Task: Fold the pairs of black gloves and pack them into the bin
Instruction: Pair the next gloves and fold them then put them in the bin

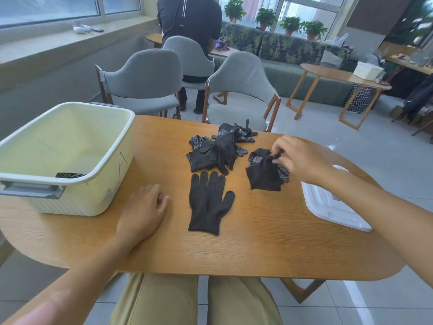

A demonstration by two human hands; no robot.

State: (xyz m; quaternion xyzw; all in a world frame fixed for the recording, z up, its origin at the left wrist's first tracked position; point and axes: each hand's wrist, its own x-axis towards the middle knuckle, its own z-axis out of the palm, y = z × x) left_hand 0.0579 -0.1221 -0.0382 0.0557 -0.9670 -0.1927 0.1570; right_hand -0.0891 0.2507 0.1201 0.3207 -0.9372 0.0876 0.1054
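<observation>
Black crumpled glove (266, 172) pinched in right hand (302, 158) near the pile (218, 148); left hand (143, 211) flat and loose, holding nothing, by flat glove (208, 202). A weak pinch might drop it short of the bin (70, 141).

Single head-worn wide view, aimed forward and down from above the lap. Close over the wooden table (234, 249), bin (70, 127) at left, lid (328, 207) at right; chairs (145, 76) and windows beyond.

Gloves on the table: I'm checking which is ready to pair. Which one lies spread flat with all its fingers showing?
The single glove nearest the person, fingers pointing away. The pile behind is tangled, and the right hand pinches a crumpled one.
</observation>
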